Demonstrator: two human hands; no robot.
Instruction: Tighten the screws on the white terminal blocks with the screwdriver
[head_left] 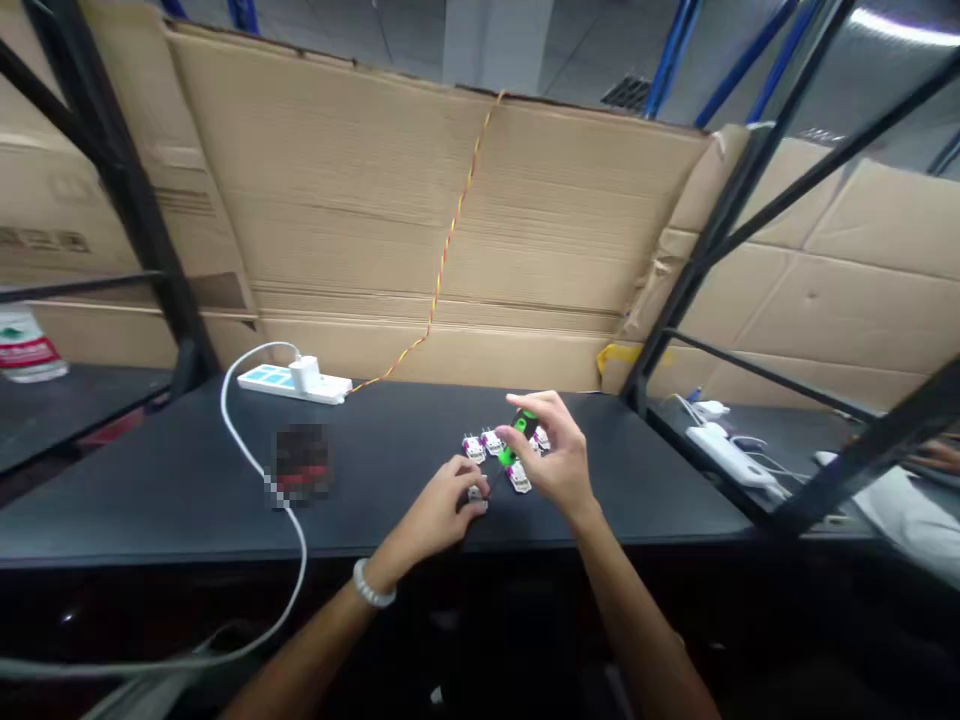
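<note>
Several small white-and-magenta blocks [480, 446] lie in a loose cluster on the black table [180, 500]. My right hand [553, 452] is closed round a green-and-black tool [519, 434], held tilted with its tip down among the blocks. My left hand [442, 510], with a white bead bracelet on the wrist, rests on the table with its fingers pinched on one small white block [475, 494] just below the tool's tip. Part of that block is hidden by the fingers.
A white power strip [294, 382] with a plugged-in charger and white cable [247, 455] lies at the back left. A blurred dark object [301, 464] sits left of the hands. Cardboard walls [450, 220] stand behind. Black frame posts rise at both sides; another power strip [729, 452] lies right.
</note>
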